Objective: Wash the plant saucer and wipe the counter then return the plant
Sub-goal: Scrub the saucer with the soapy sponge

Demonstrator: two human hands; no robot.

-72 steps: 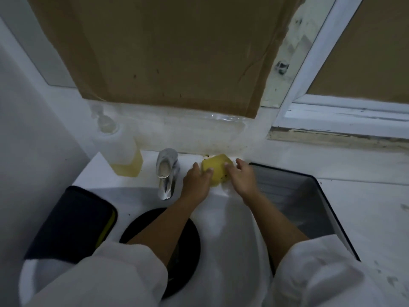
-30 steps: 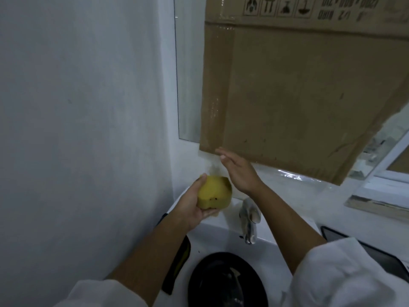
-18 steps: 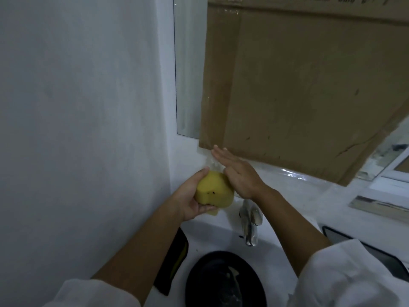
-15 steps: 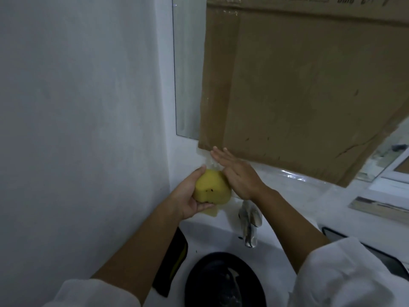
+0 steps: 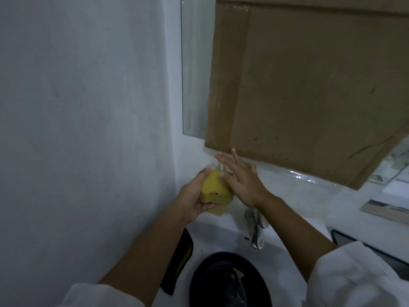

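The black plant saucer [image 5: 230, 282] lies in the white sink [image 5: 223, 238], at the bottom of the view. Above the sink's back left corner, my left hand [image 5: 190, 200] is shut on a yellow sponge [image 5: 215, 191]. My right hand [image 5: 243, 182] is flat with its fingers stretched out. It rests on top of a clear soap bottle's pump [image 5: 218, 168], right beside the sponge. Only the bottle's yellowish base [image 5: 218, 210] shows under the sponge. No plant is in view.
A chrome tap [image 5: 255, 231] stands behind the saucer. A black pad with a yellow edge [image 5: 180, 260] lies on the sink's left rim. A dark tray [image 5: 376, 251] sits on the right. Cardboard [image 5: 309, 85] covers the mirror, and a white wall closes the left side.
My left hand lifted the sponge from behind the sink and carried it left to the soap bottle. My right hand moved onto the pump. The sponge has sunk slightly in the last half second.
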